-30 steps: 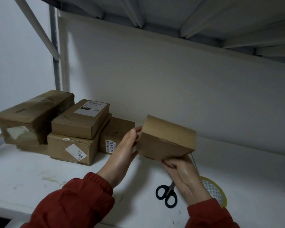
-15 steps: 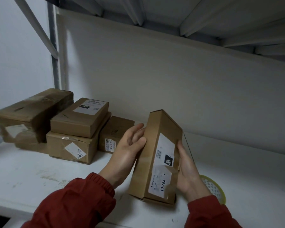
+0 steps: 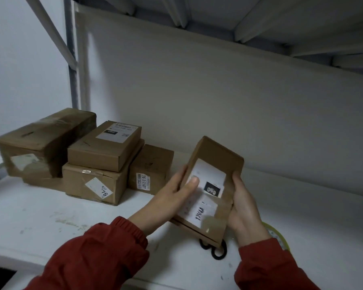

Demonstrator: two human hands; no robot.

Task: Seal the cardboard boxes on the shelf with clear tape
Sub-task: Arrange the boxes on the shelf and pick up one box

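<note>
We hold the box (image 3: 210,191) tilted label-up just above the scissors (image 3: 215,251) on the shelf (image 3: 50,216), left hand (image 3: 172,197) and right hand (image 3: 243,208) clasping its long sides with their fingers (image 3: 181,174), likely checking which seam to seal.

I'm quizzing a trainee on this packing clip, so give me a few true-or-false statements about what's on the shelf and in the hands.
1. The left hand and right hand both grip one cardboard box. True.
2. The scissors lie on top of the labelled box. False: they lie on the shelf, partly hidden by the held box.
3. The right hand holds the tape roll. False: it lies on the shelf beside the right wrist.
4. The labelled box rests on a larger box. True.
</note>
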